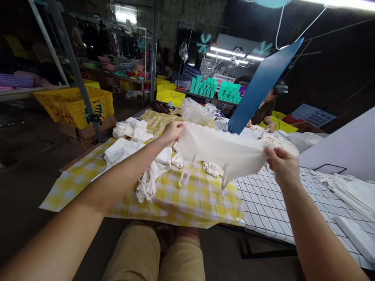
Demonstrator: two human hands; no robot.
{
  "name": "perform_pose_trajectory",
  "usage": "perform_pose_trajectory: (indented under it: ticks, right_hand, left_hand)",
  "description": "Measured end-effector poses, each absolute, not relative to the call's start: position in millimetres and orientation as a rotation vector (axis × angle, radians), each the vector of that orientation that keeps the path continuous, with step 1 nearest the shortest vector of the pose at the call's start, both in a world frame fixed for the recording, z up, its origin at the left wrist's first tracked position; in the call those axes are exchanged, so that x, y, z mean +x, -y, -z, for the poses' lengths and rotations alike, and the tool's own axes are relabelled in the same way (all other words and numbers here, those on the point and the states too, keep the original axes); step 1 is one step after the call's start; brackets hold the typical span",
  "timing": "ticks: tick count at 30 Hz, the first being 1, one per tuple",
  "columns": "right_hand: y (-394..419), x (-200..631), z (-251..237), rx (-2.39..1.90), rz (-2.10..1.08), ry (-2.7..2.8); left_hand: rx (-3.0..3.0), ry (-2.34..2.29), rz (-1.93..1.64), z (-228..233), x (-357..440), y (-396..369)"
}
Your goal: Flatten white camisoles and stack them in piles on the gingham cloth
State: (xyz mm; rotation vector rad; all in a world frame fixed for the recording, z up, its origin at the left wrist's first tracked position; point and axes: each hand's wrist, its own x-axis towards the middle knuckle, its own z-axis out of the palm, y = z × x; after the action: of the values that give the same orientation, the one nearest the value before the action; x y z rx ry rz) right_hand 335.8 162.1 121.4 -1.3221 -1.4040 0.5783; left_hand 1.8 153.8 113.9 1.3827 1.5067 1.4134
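I hold a white cloth piece (222,150) stretched in the air between both hands, thin straps dangling from its lower edge. My left hand (173,130) pinches its left corner. My right hand (281,164) grips its right end. Under it lies a yellow-and-white checked sheet (187,195) with heaps of white cloth (133,146) on its left half. A white grid-lined table top (263,203) lies to the right.
A tilted blue board (263,84) rises behind the cloth. Another person (265,113) sits behind it. A clear plastic bag (195,111) lies at the back. Yellow crates (76,105) stand left, green boxes (216,88) far back. White fabric (348,191) is piled at right.
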Motion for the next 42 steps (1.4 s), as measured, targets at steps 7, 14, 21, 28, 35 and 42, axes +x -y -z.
perform_pose_trajectory:
  ticks: [7,14,21,28,35,42]
  right_hand:
    - [-126.3,347.0,-89.3,-1.342,-0.752,1.428]
    - [-77.9,379.2,21.5,-1.547,-1.074,1.735]
    - [-59.9,389.4,44.8,-1.502,-0.982,1.846]
    - [-56.3,389.9,48.2,-1.440,-0.953,1.898]
    - [-53.3,376.7,-5.8,-1.365,-0.737,1.652]
    - [-55.0,355.9,-62.7,-1.143,-0.666,1.182]
  left_hand:
    - [1.578,-1.279,-1.346,-76.5,-15.0,-101.6]
    - [2.031,-1.315,-0.833,28.0,-16.6,-22.5]
    - [2.119,-1.372,-0.736,55.0,-11.8,1.0]
    - [2.223,-1.362,-0.734,64.1,-12.8,4.8]
    - [1.978,-1.525,-1.093,-1.8,-9.1,-4.5]
    - [1.696,-1.466,-1.397,-62.3,-13.2,-8.5]
